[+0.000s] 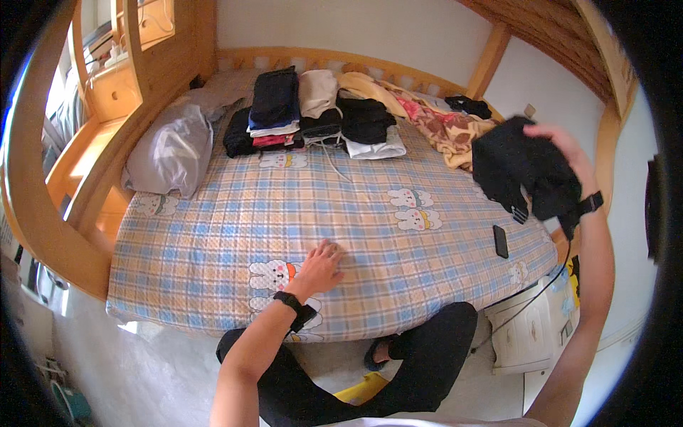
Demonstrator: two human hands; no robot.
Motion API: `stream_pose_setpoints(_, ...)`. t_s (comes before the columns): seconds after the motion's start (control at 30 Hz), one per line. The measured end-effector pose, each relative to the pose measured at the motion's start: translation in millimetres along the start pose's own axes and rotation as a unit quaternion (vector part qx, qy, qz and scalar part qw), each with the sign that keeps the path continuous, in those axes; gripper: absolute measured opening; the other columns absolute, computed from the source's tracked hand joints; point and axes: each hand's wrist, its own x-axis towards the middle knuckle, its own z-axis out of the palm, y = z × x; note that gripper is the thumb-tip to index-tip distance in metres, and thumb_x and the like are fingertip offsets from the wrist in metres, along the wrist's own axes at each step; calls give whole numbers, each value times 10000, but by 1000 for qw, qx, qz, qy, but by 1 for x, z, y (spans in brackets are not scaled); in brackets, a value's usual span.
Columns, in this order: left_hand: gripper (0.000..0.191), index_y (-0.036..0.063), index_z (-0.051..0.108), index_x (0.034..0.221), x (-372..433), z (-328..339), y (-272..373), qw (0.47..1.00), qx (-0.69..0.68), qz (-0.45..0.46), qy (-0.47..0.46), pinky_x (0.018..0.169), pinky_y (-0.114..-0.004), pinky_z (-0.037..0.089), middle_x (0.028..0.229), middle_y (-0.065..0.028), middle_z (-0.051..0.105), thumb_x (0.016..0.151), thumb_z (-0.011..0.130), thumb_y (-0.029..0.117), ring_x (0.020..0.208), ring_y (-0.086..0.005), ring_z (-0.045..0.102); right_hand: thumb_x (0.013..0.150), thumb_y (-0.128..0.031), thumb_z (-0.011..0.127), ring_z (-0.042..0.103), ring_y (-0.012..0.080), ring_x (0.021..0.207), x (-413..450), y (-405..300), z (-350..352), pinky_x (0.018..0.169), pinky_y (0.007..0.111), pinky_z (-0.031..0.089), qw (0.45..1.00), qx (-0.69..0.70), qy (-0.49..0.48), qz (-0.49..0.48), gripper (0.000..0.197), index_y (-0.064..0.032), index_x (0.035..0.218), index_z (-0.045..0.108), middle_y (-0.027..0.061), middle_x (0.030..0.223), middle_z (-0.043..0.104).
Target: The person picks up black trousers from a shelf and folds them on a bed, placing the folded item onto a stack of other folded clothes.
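Observation:
My left hand (320, 267) rests with its fingers apart on the checked bedspread (341, 213), beside a printed rabbit. On the right, my right hand (563, 144) is raised and grips a black garment (507, 160), which hangs in loose folds over the bed's right side; part of that hand is blurred. Folded stacks stand along the back: dark clothes (275, 99), a beige folded cloth (318, 93), and black clothes (367, 120) on a white folded garment (379, 147). A thin pale cord trails from the middle stack. A black phone (500, 241) lies below the black garment.
A grey plastic-wrapped bundle (171, 152) lies at the bed's left. A patterned blanket (437, 125) and a small black item (469, 105) lie at the back right. Wooden bunk rails (85, 213) border the left. A white cabinet (520, 339) stands at lower right, near a dark cable (533, 299).

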Motion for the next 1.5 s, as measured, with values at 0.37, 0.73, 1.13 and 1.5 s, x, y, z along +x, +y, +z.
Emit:
stream_pose_setpoints(0.37,609,126,502,1478,10,8,-16,997,-3,74,14,1194,-547,324,1604,-133,411,964,664,409,1519,-435,279,921,-247,712,687,278,993,267,-34,213,904,396,537,976,36,-83,-200,328,1,1134,687,124,1058,735)
stream_pose_setpoints(0.73,495,41,534,1399,-1,3,8,994,-39,77,65,1187,-561,312,1594,-222,389,997,570,327,1506,-455,296,888,-226,782,635,241,1198,553,91,312,1030,371,493,967,93,-75,-225,556,17,1358,611,121,1340,667)
stream_pose_setpoints(1.13,552,7,528,1366,10,-3,25,999,30,23,27,1173,-641,261,1567,-275,378,945,624,351,1489,-515,264,843,-176,761,669,216,809,535,123,297,671,351,518,926,-310,53,-209,207,-25,962,684,77,923,710)
stream_pose_setpoints(1.5,524,2,557,1280,18,0,34,998,34,31,48,1104,-651,307,1515,-295,414,869,640,316,1442,-523,323,921,-337,658,430,404,1406,488,285,170,1132,638,361,734,-631,29,-250,578,-144,1458,563,142,1533,503)
